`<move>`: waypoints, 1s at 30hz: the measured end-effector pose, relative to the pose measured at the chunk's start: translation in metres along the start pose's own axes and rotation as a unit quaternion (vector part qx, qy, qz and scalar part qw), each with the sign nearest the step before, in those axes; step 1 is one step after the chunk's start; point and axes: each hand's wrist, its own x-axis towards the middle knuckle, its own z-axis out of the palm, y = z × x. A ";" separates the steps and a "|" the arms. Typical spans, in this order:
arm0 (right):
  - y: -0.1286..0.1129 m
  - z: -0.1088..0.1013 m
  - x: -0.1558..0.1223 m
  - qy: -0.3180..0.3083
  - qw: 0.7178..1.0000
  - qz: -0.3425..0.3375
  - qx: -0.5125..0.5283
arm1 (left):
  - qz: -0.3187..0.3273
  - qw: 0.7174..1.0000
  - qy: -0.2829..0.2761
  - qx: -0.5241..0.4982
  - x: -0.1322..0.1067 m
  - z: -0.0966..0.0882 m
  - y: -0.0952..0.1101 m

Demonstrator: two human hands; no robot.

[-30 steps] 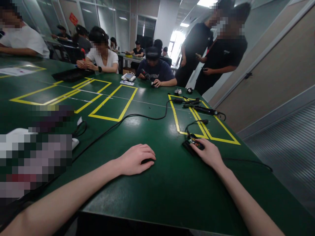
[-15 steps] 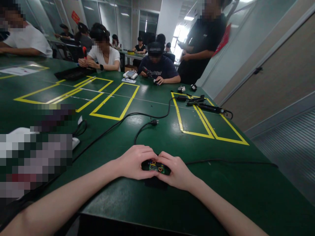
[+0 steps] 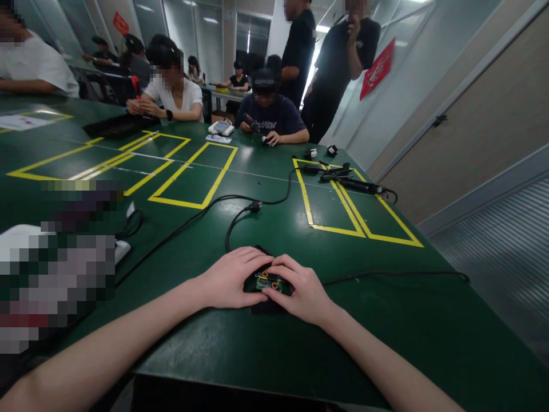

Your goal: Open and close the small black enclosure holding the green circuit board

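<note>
Both hands rest on the green table (image 3: 274, 349), close to its near edge and about in the middle of that edge. Between them lies a small black device (image 3: 266, 282) with a little green circuit board on its top, where some orange and yellow parts show. The left hand (image 3: 234, 278) grasps the device from its left side, with the fingers curved over the far edge. The right hand (image 3: 300, 292) grasps it from the right side, its thumb and fingers pressed on the top and on the near part. The fingertips of both hands almost meet over the board.

A black cable with a plug (image 3: 254, 206) lies on the table just beyond the hands; it makes a loop and seems to run to the device. Another black cable (image 3: 398, 274) goes from the right hand toward the right edge of the table. Yellow tape rectangles (image 3: 195, 203) mark the table surface further away. Near the far right corner some black tools (image 3: 349, 182) lie across the tape lines. At the far edge sit several persons, and two persons in black clothes (image 3: 326, 68) stand behind them. At the left edge a blurred area hides some things.
</note>
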 end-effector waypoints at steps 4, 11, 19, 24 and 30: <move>0.002 0.000 0.002 0.009 1.000 0.008 0.001 | 0.008 1.000 0.005 -0.016 0.000 -0.001 -0.002; 0.009 -0.002 0.003 0.032 0.999 0.011 0.033 | 0.017 1.000 0.005 -0.010 0.001 -0.001 -0.004; 0.002 -0.007 0.004 -0.029 0.998 0.037 0.036 | -0.013 1.000 0.024 -0.007 0.003 -0.001 -0.006; 0.005 -0.006 0.004 -0.022 0.998 0.042 0.028 | -0.013 0.999 0.029 -0.006 0.002 -0.001 -0.006; 0.012 -0.007 0.007 -0.009 0.999 0.042 0.022 | -0.020 0.999 0.035 -0.013 0.003 -0.001 -0.006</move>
